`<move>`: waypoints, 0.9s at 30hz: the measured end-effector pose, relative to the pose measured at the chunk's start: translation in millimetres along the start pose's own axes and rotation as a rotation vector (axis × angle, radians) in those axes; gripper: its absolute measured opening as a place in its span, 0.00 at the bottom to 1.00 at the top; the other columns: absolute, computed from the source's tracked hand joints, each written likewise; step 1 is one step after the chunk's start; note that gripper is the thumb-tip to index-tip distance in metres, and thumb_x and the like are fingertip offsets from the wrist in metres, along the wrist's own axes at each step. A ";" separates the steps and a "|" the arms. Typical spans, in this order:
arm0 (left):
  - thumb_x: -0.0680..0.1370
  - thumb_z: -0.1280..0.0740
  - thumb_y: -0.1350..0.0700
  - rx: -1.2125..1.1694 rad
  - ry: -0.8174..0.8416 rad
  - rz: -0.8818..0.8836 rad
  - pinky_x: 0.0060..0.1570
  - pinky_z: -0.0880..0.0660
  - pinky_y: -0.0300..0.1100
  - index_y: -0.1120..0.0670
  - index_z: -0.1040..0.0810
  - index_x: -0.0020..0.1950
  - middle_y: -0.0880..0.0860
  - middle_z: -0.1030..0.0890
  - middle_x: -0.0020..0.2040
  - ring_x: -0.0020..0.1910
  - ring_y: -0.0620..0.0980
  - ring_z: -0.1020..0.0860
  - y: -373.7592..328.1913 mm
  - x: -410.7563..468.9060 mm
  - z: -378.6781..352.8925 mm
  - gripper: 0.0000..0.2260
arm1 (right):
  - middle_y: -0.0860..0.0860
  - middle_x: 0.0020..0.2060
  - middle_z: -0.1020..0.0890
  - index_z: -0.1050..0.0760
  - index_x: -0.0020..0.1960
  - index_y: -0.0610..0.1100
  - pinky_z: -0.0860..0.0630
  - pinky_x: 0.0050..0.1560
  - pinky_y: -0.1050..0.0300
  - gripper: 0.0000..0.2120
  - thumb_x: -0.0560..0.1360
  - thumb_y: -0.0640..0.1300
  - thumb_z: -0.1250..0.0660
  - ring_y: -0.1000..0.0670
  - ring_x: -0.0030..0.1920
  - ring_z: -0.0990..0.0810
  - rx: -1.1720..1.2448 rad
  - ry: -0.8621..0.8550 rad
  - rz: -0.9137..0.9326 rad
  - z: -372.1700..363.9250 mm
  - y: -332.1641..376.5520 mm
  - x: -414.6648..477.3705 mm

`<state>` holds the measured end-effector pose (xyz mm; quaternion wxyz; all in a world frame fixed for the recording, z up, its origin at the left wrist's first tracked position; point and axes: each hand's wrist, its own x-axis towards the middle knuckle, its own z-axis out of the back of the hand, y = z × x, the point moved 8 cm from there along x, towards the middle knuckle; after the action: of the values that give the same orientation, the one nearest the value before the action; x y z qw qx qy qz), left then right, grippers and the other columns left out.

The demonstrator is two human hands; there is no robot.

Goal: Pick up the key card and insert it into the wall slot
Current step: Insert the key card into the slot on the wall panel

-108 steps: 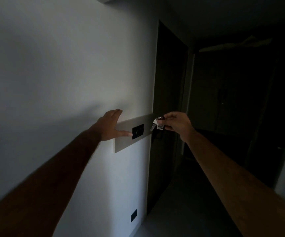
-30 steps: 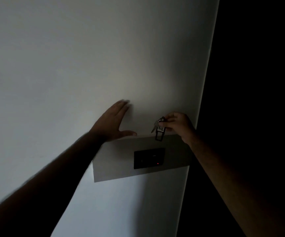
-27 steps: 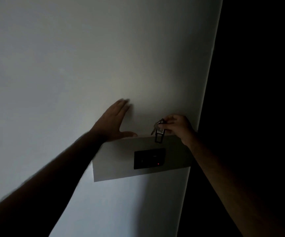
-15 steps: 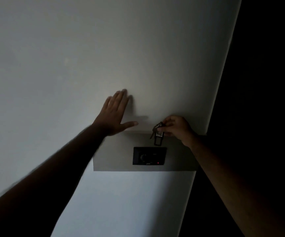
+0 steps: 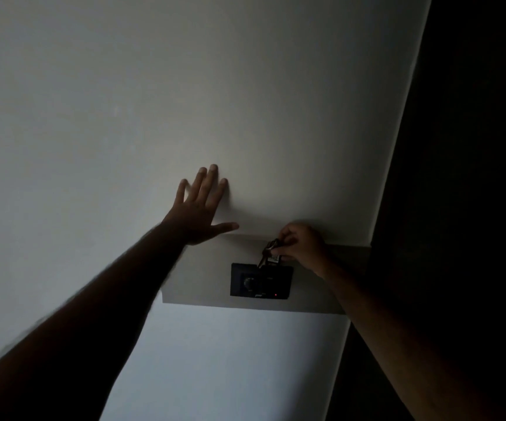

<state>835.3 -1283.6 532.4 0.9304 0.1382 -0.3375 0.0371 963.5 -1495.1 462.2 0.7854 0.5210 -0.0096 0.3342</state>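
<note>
Left hand point(image 5: 198, 212): It is spread out flat on the white wall point(image 5: 124, 117), fingers wide, thumb pointing toward the other hand. It holds nothing. It rests just above the left corner of the grey panel point(image 5: 203, 278).

Grey panel: It sits below both hands. The black slot box point(image 5: 260, 280) is in the middle of it, under the right hand and well to the right of the left hand.

Key card point(image 5: 273, 259): It is a small tag on a bunch of keys point(image 5: 265, 253). It is pinched in the right hand, right at the top edge of the black slot box. I cannot tell if the tip is already inside.

Right hand point(image 5: 301, 246): Its fingers are pressed together, pinching the key card from above, just over the slot box.

Red light point(image 5: 275, 295): A tiny red dot glows low on the slot box, below the right hand.

Light: The room is very dark, so the slot is hard to see.

What could go wrong: The card could miss the slot and bump the top of the box, because it is so dark. The hanging keys could get in the way or tip the card sideways. If the card goes in crooked, it could jam or stop halfway. The small tag could slip from the pinch and fall to the floor.
</note>
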 end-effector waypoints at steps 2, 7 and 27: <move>0.72 0.53 0.22 0.005 0.007 0.002 0.74 0.47 0.68 0.55 0.55 0.82 0.60 0.60 0.82 0.81 0.60 0.59 0.3 0.2 -2.4 0.49 | 0.35 0.39 0.15 0.24 0.38 0.47 0.15 0.40 0.43 0.17 0.62 0.31 0.20 0.42 0.37 0.15 -0.046 0.013 0.026 -1.2 0.8 1.5; 0.72 0.53 0.22 0.010 0.003 0.017 0.75 0.48 0.68 0.55 0.56 0.82 0.60 0.61 0.82 0.81 0.60 0.60 -0.5 1.7 -5.3 0.49 | 0.36 0.39 0.15 0.24 0.40 0.43 0.17 0.34 0.55 0.16 0.64 0.30 0.21 0.45 0.36 0.15 -0.091 0.076 0.074 -6.1 -0.2 -1.6; 0.74 0.51 0.24 -0.041 -0.002 0.002 0.76 0.51 0.67 0.53 0.59 0.82 0.58 0.62 0.82 0.81 0.58 0.61 2.3 0.8 -4.0 0.47 | 0.43 0.52 0.14 0.17 0.58 0.39 0.25 0.55 0.62 0.20 0.66 0.37 0.21 0.47 0.50 0.16 -0.467 -0.079 0.413 -20.4 0.5 -28.9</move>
<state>838.0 -1280.3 530.5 0.9327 0.1187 -0.3392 0.0309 934.0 -1493.1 442.8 0.7985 0.3261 -0.2221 0.4547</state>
